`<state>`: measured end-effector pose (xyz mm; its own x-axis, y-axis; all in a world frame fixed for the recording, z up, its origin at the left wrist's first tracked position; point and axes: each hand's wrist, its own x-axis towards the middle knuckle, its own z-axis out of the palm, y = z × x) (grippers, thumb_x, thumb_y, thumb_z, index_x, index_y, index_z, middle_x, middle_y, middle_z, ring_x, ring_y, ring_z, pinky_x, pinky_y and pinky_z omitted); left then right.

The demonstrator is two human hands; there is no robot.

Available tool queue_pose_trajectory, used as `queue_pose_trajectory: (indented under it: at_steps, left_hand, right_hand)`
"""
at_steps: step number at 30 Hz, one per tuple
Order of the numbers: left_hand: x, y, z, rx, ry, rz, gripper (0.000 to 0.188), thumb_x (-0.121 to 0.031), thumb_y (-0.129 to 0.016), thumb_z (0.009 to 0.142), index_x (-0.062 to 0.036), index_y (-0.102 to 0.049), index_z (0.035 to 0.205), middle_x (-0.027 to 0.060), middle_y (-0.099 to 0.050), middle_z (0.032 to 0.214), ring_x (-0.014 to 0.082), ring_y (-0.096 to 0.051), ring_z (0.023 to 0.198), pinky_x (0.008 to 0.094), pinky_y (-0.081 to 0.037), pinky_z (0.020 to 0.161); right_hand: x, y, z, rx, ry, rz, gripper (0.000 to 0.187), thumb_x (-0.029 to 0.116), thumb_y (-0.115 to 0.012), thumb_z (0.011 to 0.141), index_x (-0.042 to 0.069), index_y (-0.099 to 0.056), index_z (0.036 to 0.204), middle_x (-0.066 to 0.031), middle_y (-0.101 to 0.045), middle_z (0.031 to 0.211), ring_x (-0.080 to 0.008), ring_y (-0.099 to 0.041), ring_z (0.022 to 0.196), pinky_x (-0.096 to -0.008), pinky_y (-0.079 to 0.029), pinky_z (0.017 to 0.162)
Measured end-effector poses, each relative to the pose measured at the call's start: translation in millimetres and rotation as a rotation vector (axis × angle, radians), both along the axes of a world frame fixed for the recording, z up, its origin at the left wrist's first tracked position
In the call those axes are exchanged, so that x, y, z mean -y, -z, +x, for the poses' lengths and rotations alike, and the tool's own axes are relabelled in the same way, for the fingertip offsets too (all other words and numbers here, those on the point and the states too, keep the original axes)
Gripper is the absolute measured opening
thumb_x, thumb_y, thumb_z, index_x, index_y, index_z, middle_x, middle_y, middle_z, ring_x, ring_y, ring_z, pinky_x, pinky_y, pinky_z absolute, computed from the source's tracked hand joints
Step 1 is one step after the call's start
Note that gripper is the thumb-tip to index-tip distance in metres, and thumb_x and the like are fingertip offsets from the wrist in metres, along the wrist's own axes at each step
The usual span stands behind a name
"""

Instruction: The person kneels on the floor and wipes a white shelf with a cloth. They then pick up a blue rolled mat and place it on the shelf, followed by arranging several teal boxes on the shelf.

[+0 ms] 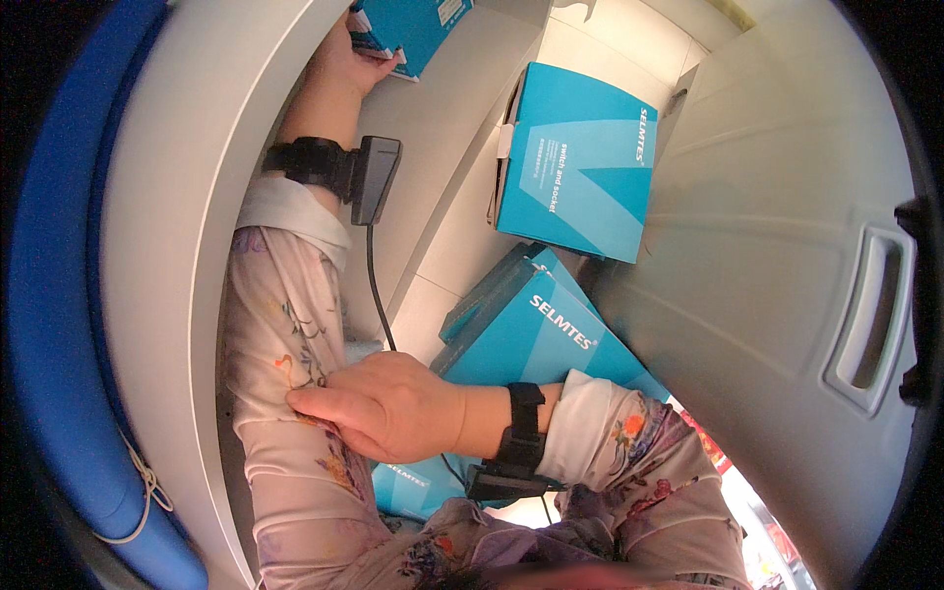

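My left hand [346, 61] reaches far forward at the top left, its thumb against the lower edge of a teal cardboard box [418, 34]. The other fingers are partly hidden behind the box, which is cut off by the upper edge of the view. Closer to me, my right hand [398, 408] lies across my left forearm, pinching the flowered left sleeve [290, 344] between thumb and curled fingers. Each wrist wears a black strap with a small device; a cable [374, 285] hangs from the left device [377, 177].
A large teal box [580, 162] stands at the upper middle, with more teal boxes [541, 324] below it. To the right rises a grey plastic panel [767, 197] with a slotted handle [870, 320]. A pale curved edge [167, 197] and a blue padded roll [69, 295] run along the left.
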<state>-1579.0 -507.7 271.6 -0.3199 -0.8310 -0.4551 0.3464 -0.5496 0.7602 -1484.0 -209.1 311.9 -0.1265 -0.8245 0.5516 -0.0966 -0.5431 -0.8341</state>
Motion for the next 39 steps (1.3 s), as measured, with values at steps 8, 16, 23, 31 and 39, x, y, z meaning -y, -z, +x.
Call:
queue_pose_trajectory:
  at_steps: [8,16,23,31,39]
  left_hand:
    - [-26,19,57,-0.143,0.069,-0.185,0.077,-0.040,-0.064,0.075,-0.0160,-0.028,0.138,0.0156,-0.032,0.139,0.0359,-0.034,0.125,0.0542,-0.029,0.099]
    - [-111,6,136,-0.306,0.172,0.021,0.084,-0.035,-0.062,0.073,-0.0126,-0.020,0.142,0.0178,-0.029,0.142,0.0374,-0.029,0.130,0.0577,-0.025,0.104]
    - [-156,7,124,-0.272,0.417,-0.079,0.066,-0.037,-0.063,0.074,-0.0055,-0.042,0.128,0.0122,-0.052,0.120,0.0262,-0.050,0.104,0.0418,-0.038,0.089]
    - [-183,-6,53,0.294,0.816,-0.602,0.067,-0.050,-0.057,0.082,0.0036,-0.050,0.122,0.0200,-0.057,0.103,0.0279,-0.052,0.102,0.0380,-0.037,0.095]
    - [-112,25,31,0.738,0.447,-0.877,0.053,-0.044,-0.059,0.086,0.0014,-0.052,0.113,0.0117,-0.059,0.103,0.0196,-0.057,0.089,0.0303,-0.047,0.082]
  right_hand:
    - [-2,1,0,-0.080,-0.048,0.000,0.039,0.007,-0.062,0.070,0.008,-0.056,0.108,-0.0081,-0.057,0.075,-0.0290,-0.056,0.062,-0.0378,-0.043,0.053]
    - [-1,2,2,-0.139,-0.066,0.001,0.036,0.008,-0.062,0.069,0.010,-0.057,0.104,-0.0077,-0.058,0.076,-0.0283,-0.057,0.064,-0.0374,-0.044,0.056]
    - [-2,1,4,-0.134,-0.044,-0.015,0.033,0.008,-0.062,0.069,0.010,-0.056,0.102,-0.0066,-0.056,0.073,-0.0269,-0.057,0.064,-0.0370,-0.044,0.055]
    - [-2,0,2,-0.154,-0.083,-0.066,0.036,0.008,-0.062,0.066,0.009,-0.056,0.102,-0.0057,-0.055,0.070,-0.0262,-0.056,0.061,-0.0360,-0.045,0.053]
    - [1,0,5,-0.080,-0.090,-0.036,0.035,0.006,-0.063,0.067,0.007,-0.057,0.102,-0.0067,-0.057,0.071,-0.0276,-0.056,0.059,-0.0379,-0.045,0.050]
